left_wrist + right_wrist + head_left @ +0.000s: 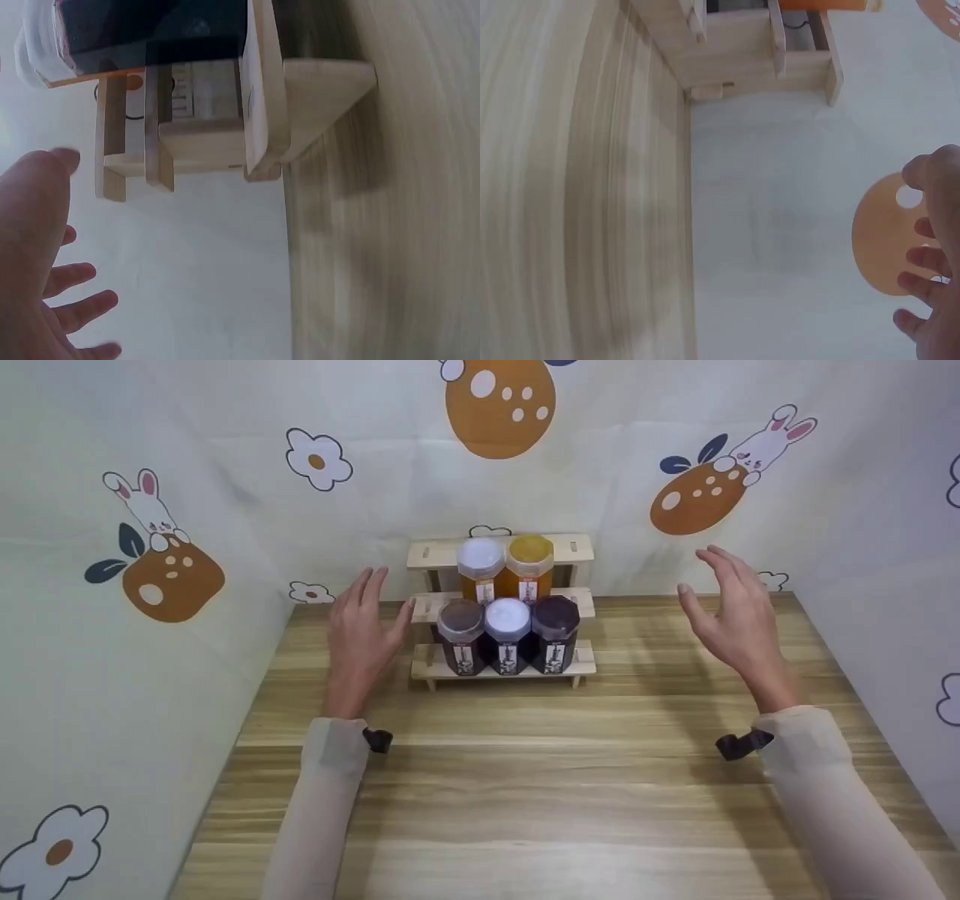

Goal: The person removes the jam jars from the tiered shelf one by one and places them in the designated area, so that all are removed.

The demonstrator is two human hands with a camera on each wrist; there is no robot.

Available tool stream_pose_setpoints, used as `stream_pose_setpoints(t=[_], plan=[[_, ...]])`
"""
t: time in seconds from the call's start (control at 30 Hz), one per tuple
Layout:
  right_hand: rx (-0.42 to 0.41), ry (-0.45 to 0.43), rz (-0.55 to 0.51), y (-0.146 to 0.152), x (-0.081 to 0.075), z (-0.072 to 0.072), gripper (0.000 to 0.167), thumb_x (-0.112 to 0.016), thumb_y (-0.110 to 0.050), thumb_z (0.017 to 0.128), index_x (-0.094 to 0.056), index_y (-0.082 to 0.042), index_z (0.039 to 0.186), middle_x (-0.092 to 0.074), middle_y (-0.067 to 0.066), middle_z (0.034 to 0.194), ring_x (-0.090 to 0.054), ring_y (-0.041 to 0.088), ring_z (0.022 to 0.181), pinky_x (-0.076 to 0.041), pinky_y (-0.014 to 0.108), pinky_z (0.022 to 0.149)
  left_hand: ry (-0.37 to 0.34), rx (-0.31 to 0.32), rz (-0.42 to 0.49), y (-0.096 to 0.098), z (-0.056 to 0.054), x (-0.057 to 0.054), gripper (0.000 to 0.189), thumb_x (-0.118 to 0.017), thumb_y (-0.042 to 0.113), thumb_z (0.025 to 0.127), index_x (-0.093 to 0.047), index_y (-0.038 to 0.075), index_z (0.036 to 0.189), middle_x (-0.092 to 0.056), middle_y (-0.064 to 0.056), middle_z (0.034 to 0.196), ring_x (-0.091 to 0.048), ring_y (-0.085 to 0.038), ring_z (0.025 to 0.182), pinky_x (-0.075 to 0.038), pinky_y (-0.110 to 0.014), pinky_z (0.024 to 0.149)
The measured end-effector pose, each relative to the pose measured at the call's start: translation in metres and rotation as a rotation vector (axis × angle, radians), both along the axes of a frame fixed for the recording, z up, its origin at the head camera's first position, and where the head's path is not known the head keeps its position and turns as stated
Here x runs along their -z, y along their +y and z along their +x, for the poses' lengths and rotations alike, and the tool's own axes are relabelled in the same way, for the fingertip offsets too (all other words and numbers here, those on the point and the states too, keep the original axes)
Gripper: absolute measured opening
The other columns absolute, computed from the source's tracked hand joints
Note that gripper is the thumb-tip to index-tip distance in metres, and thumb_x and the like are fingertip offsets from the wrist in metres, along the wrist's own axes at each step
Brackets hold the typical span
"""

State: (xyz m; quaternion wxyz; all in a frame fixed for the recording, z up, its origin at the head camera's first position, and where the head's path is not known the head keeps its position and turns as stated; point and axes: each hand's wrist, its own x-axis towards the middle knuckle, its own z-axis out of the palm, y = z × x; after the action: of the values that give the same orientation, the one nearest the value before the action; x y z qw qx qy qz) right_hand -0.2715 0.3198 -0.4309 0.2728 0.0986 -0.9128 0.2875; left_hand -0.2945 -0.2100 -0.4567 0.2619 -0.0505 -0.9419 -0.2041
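At centre, we see five jars (508,616) on a tiered rack (435,556), their labels (508,658) too small to read; the left hand (361,631) (centre-left) and right hand (739,619) (right) have fingers loosely extended, holding nothing.

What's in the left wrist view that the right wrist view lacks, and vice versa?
Left wrist only: the left hand, and a dark jar close up with its pale lid.

Right wrist only: the right hand, and the fruit print behind its fingers.

Both: the wooden rack, the tabletop and the pale cloth. Orange shows in both too: part of an orange jar in the right view, just a thin strip in the left, too little to identify.
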Motion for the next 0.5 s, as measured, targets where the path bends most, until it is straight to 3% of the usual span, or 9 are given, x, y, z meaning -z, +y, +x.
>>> stream_pose_setpoints(t=[0.13, 0.27, 0.33, 0.4, 0.5], plan=[[-0.097, 0.078, -0.083, -0.017, 0.008, 0.006, 0.048, -0.071, -0.025, 0.105, -0.062, -0.008, 0.149, -0.061, 0.014, 0.156, -0.053, 0.036, 0.148, -0.045, 0.059, 0.12, -0.009, 0.031, 0.175, 0.007, 0.001, 0.009, 0.057, -0.069, 0.039, 0.106, -0.054, 0.015, 0.157, -0.055, -0.014, 0.161, -0.055, -0.039, 0.147, -0.049, -0.059, 0.12], [-0.17, 0.107, -0.145, -0.035, 0.014, 0.01, 0.043, -0.071, -0.019, 0.104, -0.065, -0.01, 0.146, -0.066, 0.009, 0.148, -0.06, 0.029, 0.139, -0.052, 0.033, 0.108, -0.07, 0.048, 0.297, 0.016, -0.001, 0.017, 0.054, -0.068, 0.032, 0.107, -0.053, 0.017, 0.157, -0.054, -0.009, 0.162, -0.053, -0.033, 0.15, -0.045, -0.053, 0.125], [-0.201, 0.099, -0.184, -0.045, 0.017, 0.012, 0.043, -0.072, -0.016, 0.104, -0.065, -0.011, 0.146, -0.067, 0.008, 0.146, -0.062, 0.027, 0.135, -0.053, 0.026, 0.103, -0.093, 0.062, 0.338, 0.021, -0.003, 0.021, 0.054, -0.067, 0.033, 0.108, -0.053, 0.016, 0.157, -0.054, -0.009, 0.162, -0.052, -0.032, 0.151, -0.043, -0.051, 0.127], [-0.237, 0.083, -0.223, -0.056, 0.02, 0.014, 0.043, -0.072, -0.014, 0.104, -0.065, -0.012, 0.146, -0.068, 0.008, 0.144, -0.063, 0.026, 0.133, -0.056, 0.025, 0.102, -0.113, 0.073, 0.386, 0.026, -0.006, 0.025, 0.053, -0.066, 0.033, 0.108, -0.054, 0.015, 0.157, -0.055, -0.009, 0.162, -0.051, -0.031, 0.151, -0.042, -0.049, 0.128], [-0.297, 0.051, -0.281, -0.072, 0.024, 0.016, 0.044, -0.072, -0.012, 0.104, -0.065, -0.012, 0.146, -0.068, 0.008, 0.143, -0.065, 0.023, 0.131, -0.061, 0.038, 0.1, -0.124, 0.087, 0.46, 0.032, -0.01, 0.033, 0.051, -0.064, 0.031, 0.109, -0.055, 0.011, 0.155, -0.057, -0.01, 0.16, -0.052, -0.03, 0.151, -0.041, -0.048, 0.128]])
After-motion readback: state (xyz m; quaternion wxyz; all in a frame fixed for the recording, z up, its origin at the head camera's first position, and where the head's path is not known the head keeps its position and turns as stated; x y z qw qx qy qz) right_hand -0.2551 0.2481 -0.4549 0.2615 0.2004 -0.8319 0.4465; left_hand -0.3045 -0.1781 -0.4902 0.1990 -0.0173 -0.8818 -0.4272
